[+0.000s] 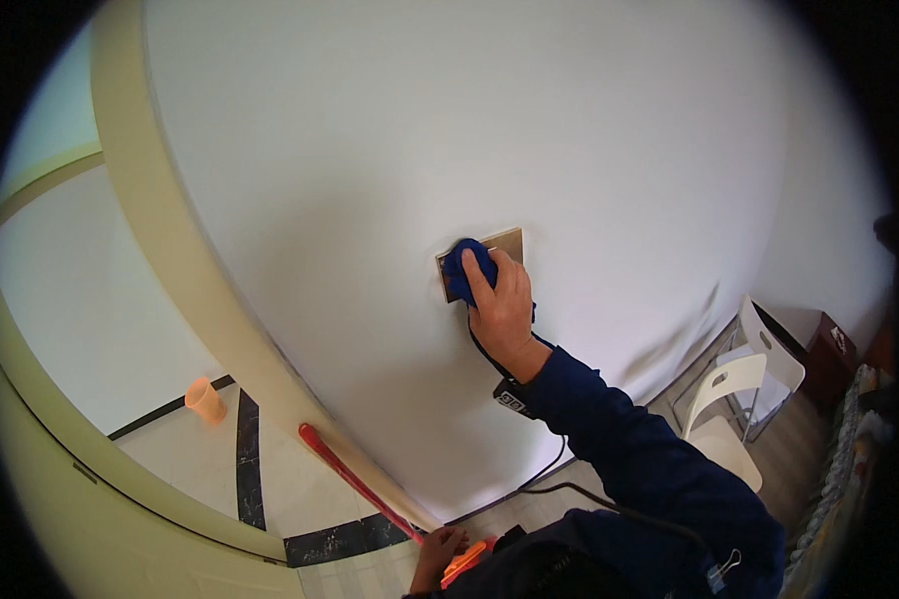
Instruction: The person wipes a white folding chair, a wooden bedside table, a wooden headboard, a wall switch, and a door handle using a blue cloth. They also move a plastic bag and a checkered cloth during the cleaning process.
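Observation:
My right hand (pixel 509 317) is closed round a bunched dark blue cloth (pixel 455 270), pressing it on a bronze-coloured wall switch plate (pixel 510 243). The cloth and fingers hide much of the plate's middle. Low in the view, my left hand (pixel 438 555) has curled fingers beside an orange object (pixel 463 565), only partly visible. A red pole (pixel 355 475) slants along the wall's corner, its lower end reaching my left hand. Whether that hand grips the pole or the orange object cannot be made out.
A pale door frame (pixel 195 250) edges the wall on the left. Beyond it an orange bin (pixel 206 401) stands on the floor. White folding chairs (pixel 726 451) are at the right, near a dark brown box (pixel 829 349). A black cable (pixel 589 491) runs by my right arm.

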A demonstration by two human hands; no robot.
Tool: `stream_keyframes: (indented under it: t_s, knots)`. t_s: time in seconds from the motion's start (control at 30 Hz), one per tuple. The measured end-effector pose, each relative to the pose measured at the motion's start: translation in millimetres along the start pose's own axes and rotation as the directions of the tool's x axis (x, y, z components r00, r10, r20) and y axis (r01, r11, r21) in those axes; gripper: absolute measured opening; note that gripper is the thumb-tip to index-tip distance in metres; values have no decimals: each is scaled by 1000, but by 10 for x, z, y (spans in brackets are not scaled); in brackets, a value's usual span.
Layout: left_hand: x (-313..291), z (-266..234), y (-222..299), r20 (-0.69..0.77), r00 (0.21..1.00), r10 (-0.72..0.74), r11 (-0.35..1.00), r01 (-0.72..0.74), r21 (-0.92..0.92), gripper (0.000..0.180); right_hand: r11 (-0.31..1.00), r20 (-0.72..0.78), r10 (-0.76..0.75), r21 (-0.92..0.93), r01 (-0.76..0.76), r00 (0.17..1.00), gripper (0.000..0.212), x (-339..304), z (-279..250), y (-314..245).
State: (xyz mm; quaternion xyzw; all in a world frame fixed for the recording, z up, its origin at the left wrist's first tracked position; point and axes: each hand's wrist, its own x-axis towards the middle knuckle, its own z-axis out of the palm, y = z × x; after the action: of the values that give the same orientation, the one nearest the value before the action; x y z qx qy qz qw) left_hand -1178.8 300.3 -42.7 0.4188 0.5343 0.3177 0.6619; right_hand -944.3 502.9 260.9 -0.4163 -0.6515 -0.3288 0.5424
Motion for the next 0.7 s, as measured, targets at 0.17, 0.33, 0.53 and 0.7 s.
stream_keyframes:
  t_s: [0.17,0.33,0.53,0.7]
  knots:
    - [-98,-44,-13,-71,997,-16,1000,15,-13,29,988,164,120,78,-134,979,62,-509,-141,-89]
    - [-123,-107,-24,-103,994,-34,999,33,-2,27,958,-37,216,203,-205,976,56,-318,-246,-19]
    - [-25,-70,-95,-27,1000,-6,1000,6,-2,32,983,-70,120,150,-108,990,69,20,183,-233]
    - [-15,-41,-82,-12,999,-39,999,39,6,31,928,160,-5,368,-55,987,64,-330,43,-433]
